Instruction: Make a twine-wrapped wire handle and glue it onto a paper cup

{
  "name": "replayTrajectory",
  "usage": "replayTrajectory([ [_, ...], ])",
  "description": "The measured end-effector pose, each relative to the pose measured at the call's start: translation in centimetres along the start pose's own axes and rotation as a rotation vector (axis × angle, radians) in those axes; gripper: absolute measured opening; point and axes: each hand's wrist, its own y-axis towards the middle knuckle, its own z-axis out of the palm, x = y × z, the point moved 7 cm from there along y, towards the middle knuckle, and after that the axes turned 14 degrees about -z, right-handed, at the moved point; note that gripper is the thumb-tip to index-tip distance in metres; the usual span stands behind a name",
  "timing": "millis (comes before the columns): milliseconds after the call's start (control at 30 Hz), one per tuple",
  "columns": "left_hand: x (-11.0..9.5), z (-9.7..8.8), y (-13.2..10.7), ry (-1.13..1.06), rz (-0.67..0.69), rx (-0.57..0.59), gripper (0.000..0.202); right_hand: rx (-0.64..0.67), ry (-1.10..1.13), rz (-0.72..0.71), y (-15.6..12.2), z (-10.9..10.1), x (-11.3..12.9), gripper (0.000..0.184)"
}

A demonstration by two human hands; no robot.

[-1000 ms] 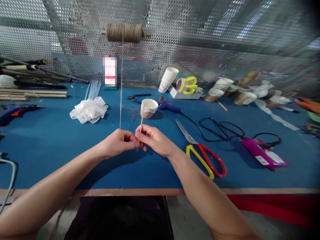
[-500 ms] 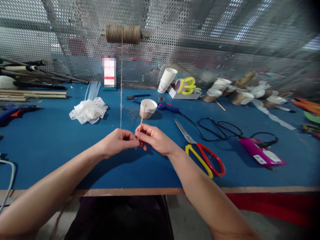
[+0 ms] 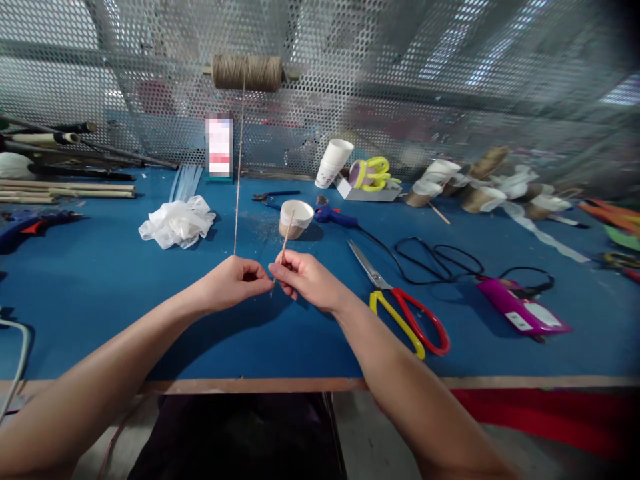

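Observation:
My left hand (image 3: 234, 283) is closed in a pinch on a strand of brown twine (image 3: 238, 167) that runs straight up to a twine spool (image 3: 247, 72) mounted on the perforated metal screen. My right hand (image 3: 306, 280) is closed on a thin wooden stick (image 3: 285, 240) held nearly upright. The two hands meet fingertip to fingertip above the blue tabletop (image 3: 100, 293). Just beyond them stands a small paper cup (image 3: 295, 219).
Scissors with red and yellow handles (image 3: 400, 300) lie right of my hands. A blue glue gun (image 3: 336, 215) with a black cord, a magenta box (image 3: 523, 307), crumpled white plastic (image 3: 176, 221), stacked white cups (image 3: 332, 161), bamboo sticks (image 3: 65, 188) and several twine-wrapped cups (image 3: 480, 187) surround the work area.
Both hands have shifted slightly left and up with the twine and stick; the twine now slants a little. The grips are unchanged.

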Motion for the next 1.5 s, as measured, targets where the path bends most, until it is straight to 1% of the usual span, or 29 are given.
replayTrajectory([
  [67, 0.4, 0.1, 0.2, -0.049, -0.021, -0.021, 0.022, -0.018, -0.04, 0.002, 0.0, 0.0, 0.1, 0.031],
  [167, 0.5, 0.4, 0.3, -0.109, -0.024, 0.009, 0.023, -0.021, -0.011, -0.032, 0.0, 0.1, 0.4, 0.03],
  [233, 0.5, 0.6, 0.3, -0.127, -0.027, 0.05, 0.023, 0.022, 0.075, -0.075, 0.0, 0.5, 0.7, 0.03],
  [300, 0.5, 0.6, 0.2, -0.133, -0.043, 0.066, 0.024, 0.063, 0.121, -0.096, 0.0, 0.7, 0.9, 0.03],
  [367, 0.5, 0.5, 0.2, -0.131, -0.057, 0.059, 0.025, 0.065, 0.084, -0.076, 0.0, 0.6, 0.8, 0.031],
  [467, 0.6, 0.4, 0.3, -0.111, -0.049, 0.041, 0.024, 0.032, 0.007, -0.034, 0.0, 0.4, 0.5, 0.032],
  [633, 0.5, 0.5, 0.3, -0.058, -0.039, 0.053, 0.022, 0.018, -0.044, -0.013, -0.1, 0.3, 0.3, 0.031],
  [733, 0.4, 0.6, 0.3, -0.063, -0.033, 0.052, 0.021, 0.028, -0.054, -0.007, -0.1, 0.4, 0.1, 0.032],
  [800, 0.4, 0.7, 0.3, -0.084, -0.027, 0.057, 0.021, 0.027, -0.02, -0.008, 0.0, 0.4, 0.1, 0.032],
  [900, 0.4, 0.9, 0.3, -0.136, -0.027, 0.085, 0.023, 0.037, 0.112, -0.048, 0.0, 0.5, 0.6, 0.03],
  [967, 0.4, 1.1, 0.2, -0.181, -0.036, 0.117, 0.024, 0.068, 0.175, -0.069, 0.0, 0.5, 0.9, 0.028],
  [1067, 0.3, 1.2, 0.0, -0.22, -0.046, 0.173, 0.021, 0.085, 0.175, -0.048, -0.1, 0.4, 0.9, 0.028],
  [1167, 0.0, 1.0, -0.2, -0.173, -0.025, 0.203, 0.014, 0.067, 0.139, -0.029, 0.0, 0.2, 0.6, 0.03],
  [1267, -0.4, 0.5, -0.3, -0.044, 0.024, 0.14, 0.009, 0.072, 0.072, -0.005, 0.0, 0.2, 0.3, 0.031],
  [1367, -0.5, 0.3, -0.3, 0.061, 0.044, 0.07, 0.01, 0.086, 0.015, 0.008, 0.0, 0.1, 0.0, 0.031],
  [1500, -0.4, 0.5, -0.3, 0.059, 0.037, 0.038, 0.015, 0.073, -0.053, 0.003, 0.0, 0.0, 0.1, 0.03],
])
